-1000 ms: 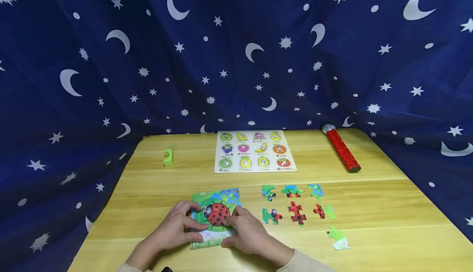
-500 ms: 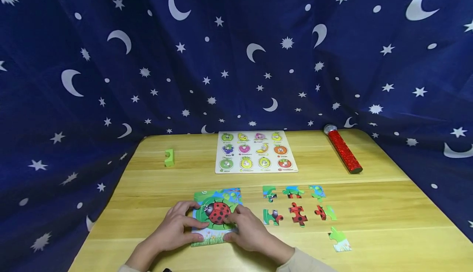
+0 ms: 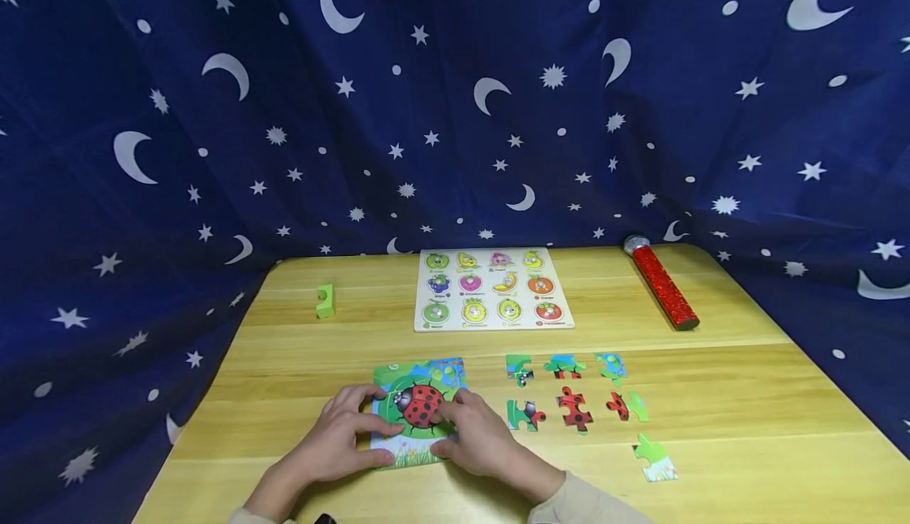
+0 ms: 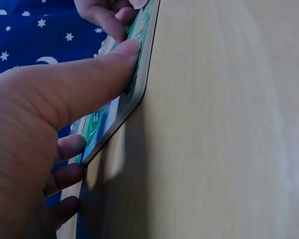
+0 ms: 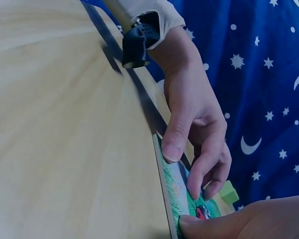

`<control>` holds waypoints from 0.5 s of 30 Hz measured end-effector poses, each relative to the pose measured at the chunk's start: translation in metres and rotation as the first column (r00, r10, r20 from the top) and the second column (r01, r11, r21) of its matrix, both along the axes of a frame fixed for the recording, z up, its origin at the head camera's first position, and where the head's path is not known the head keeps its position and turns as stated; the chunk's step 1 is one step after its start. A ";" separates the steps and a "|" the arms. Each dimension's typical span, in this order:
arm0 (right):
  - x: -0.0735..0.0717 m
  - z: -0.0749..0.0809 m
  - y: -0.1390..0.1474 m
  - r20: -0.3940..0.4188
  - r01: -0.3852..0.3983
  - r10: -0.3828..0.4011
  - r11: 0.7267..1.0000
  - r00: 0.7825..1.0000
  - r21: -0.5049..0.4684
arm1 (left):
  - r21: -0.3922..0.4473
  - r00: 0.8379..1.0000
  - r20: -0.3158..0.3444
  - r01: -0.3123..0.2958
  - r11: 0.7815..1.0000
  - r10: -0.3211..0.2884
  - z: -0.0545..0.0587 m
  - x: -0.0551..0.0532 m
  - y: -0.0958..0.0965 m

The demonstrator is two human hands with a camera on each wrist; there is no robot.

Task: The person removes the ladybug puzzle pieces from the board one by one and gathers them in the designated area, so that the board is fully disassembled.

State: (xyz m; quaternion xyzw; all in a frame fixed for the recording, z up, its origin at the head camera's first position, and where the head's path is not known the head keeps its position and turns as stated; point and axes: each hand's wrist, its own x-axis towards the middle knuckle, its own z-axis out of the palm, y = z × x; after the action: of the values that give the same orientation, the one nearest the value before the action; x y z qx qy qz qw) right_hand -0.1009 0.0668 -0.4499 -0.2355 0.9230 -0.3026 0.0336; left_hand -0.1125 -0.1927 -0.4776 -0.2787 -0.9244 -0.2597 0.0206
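Observation:
In the head view, a square board with a ladybug picture (image 3: 419,409) lies on the table near the front edge. My left hand (image 3: 346,435) rests at its left side, with the thumb on the face and fingertips at the edge. My right hand (image 3: 478,435) touches its right side, the index finger on the ladybug and the thumb near the lower edge. The left wrist view shows the left thumb (image 4: 89,82) on the board (image 4: 134,94). To the right lie several loose jigsaw pieces, among them a red spotted one (image 3: 573,410) and a green-and-white one (image 3: 656,458).
A fruit puzzle board (image 3: 494,290) lies at the back middle. A red glittery microphone (image 3: 663,285) lies at the back right, and a green notched block (image 3: 325,301) at the back left. A blue curtain (image 3: 441,113) with stars and moons hangs behind the table (image 3: 753,413).
The ladybug board has slid slightly away from me and a little to the right, with both hands on it. The loose pieces keep their places; the head view shifts slightly.

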 end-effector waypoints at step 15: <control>-0.004 0.002 0.000 0.082 0.053 -0.050 0.998 0.995 -0.036 | 0.016 1.000 0.005 0.005 1.000 -0.005 -0.001 -0.005 0.004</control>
State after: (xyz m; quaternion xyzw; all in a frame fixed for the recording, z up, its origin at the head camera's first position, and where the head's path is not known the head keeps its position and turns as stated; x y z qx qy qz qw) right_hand -0.1051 0.0670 -0.4479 -0.1998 0.9207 -0.3300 0.0588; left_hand -0.1173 -0.1884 -0.4784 -0.2803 -0.9216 -0.2679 0.0197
